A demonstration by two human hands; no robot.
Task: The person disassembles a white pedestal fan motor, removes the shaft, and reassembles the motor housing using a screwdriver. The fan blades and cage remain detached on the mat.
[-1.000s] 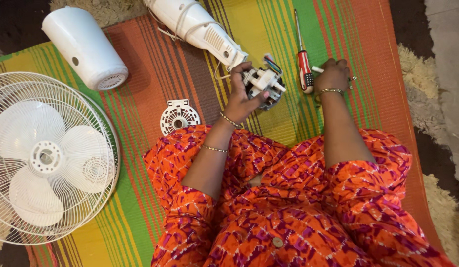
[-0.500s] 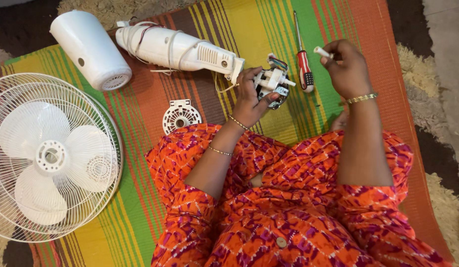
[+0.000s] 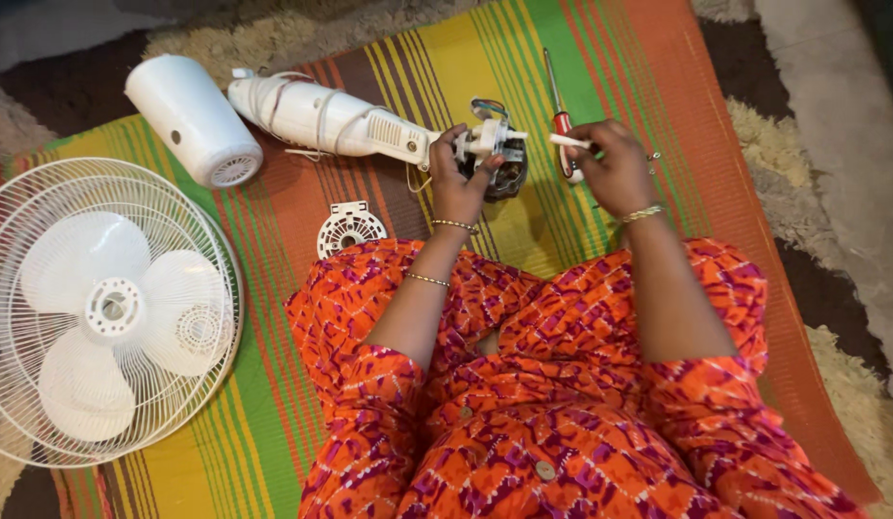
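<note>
A person sits on a striped mat (image 3: 273, 231) of orange, green and yellow, seen from above, with their lap in bright orange patterned cloth filling the lower middle of the view. At the far left, a white fan cage (image 3: 105, 308) lies flat on the mat, its three blades showing through the wire grille. Above it, near the top left, a white cylindrical motor cover (image 3: 192, 120) lies on its side. Just to its right lies a long white fan neck housing (image 3: 326, 117) with a cord wound around it, pointing toward the middle of the mat. Below that, near the person's knee, a small round white vented plate (image 3: 347, 229) rests flat. In the centre, the left hand (image 3: 458, 178), with bangles at the wrist, is curled around a fan motor assembly (image 3: 492, 154) of white and dark metal parts, gripping it from below and holding it at the end of the neck housing. To the right, a red-handled screwdriver (image 3: 562, 120) lies on the mat, its shaft pointing away from the person, partly hidden by the right hand. The right hand (image 3: 615, 168), also wearing a bracelet, is closed with its fingers pinching a small white rod-shaped part (image 3: 570, 141), held just beside the motor assembly. At the right edge, shaggy cream rug (image 3: 850, 384) shows past the mat.
</note>
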